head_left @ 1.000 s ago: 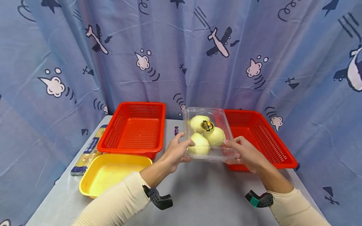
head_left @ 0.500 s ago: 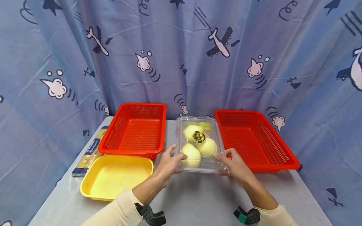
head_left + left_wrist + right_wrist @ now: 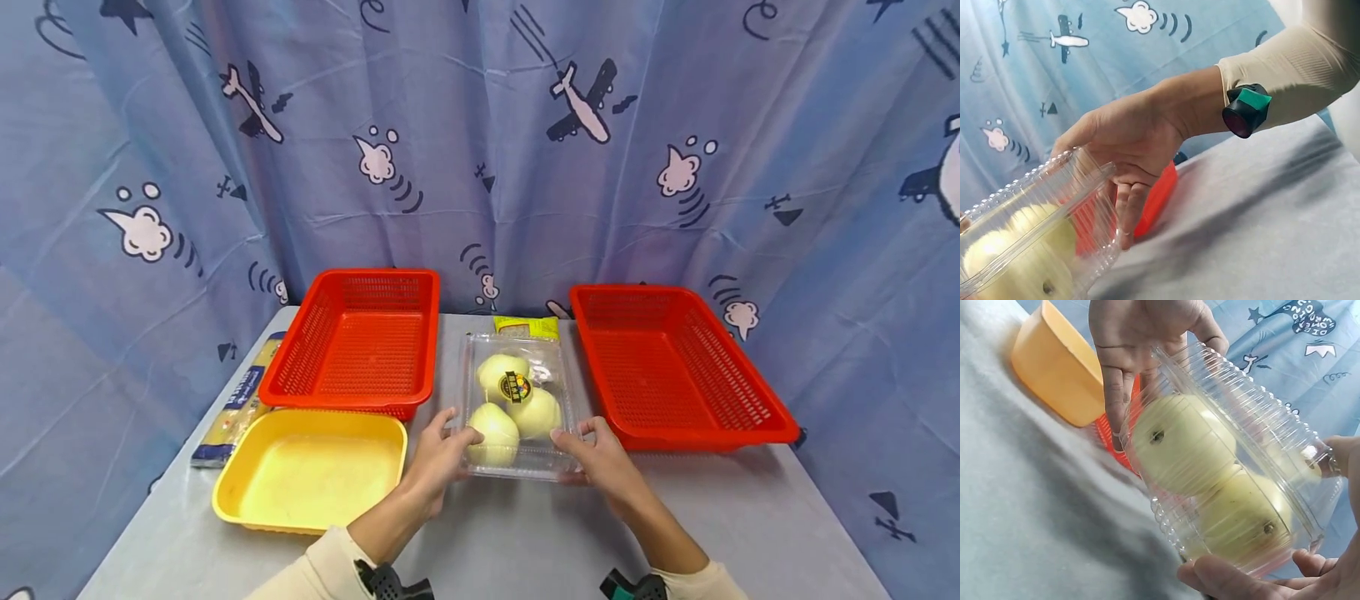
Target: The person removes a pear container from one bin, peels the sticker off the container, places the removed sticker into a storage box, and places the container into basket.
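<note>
Gripping a ribbed clear plastic clamshell (image 3: pixel 517 408) of smooth round pears, both hands' fingers (image 3: pixel 457 435) curl around its sides.

Even, bright, diffuse lighting is observed in all three views. Soft shadows are cast on the grey tabletop (image 3: pixel 525 533) beneath the forearms. Small glare spots are noted on the ribbed clear plastic clamshell box (image 3: pixel 1254 456). Wide-angle curvature is seen at the head view's edges. Motion blur is recorded on the tabletop in both wrist views.
</note>
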